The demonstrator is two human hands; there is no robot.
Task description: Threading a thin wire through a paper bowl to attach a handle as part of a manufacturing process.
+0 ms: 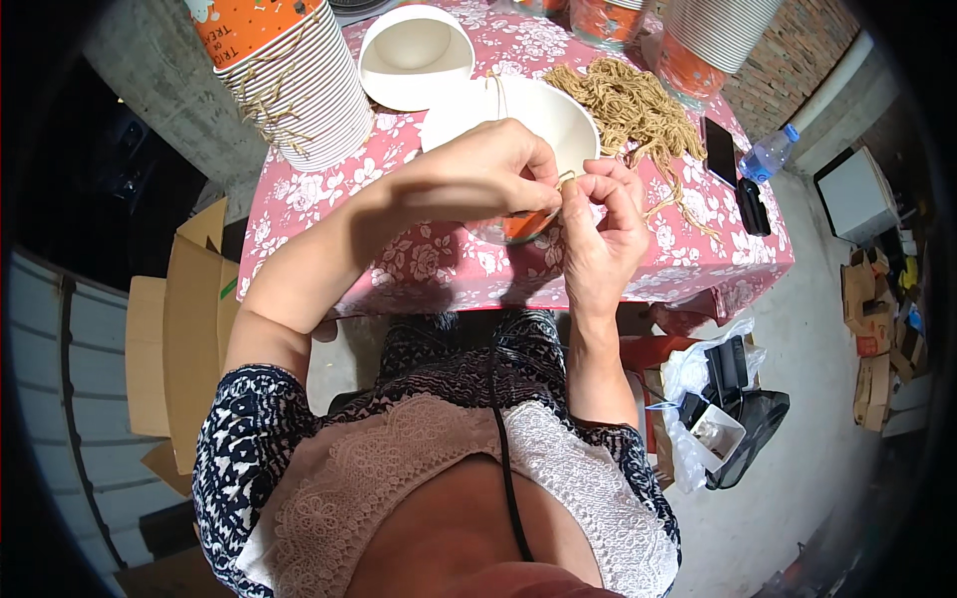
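Note:
A paper bucket [570,112] with a white inside and a partly orange outside lies tipped on the table in front of me. A loop of tan cord [495,92] shows at its far side. Over the near rim, my left hand [498,164] is closed, thumb and fingertips pinching a short end of cord [566,177]. My right hand [608,214] meets it there, its fingers pinched on the same cord. The fingers partly hide the cord and the bucket's near side.
A tall stack of orange-and-white buckets [294,95] stands at left, cords hanging on it. Behind is another white bucket [417,58]. A heap of tan cords [633,110], a phone [719,149], a black case [753,206] and a water bottle [770,154] lie right, on the flowered tablecloth [399,259].

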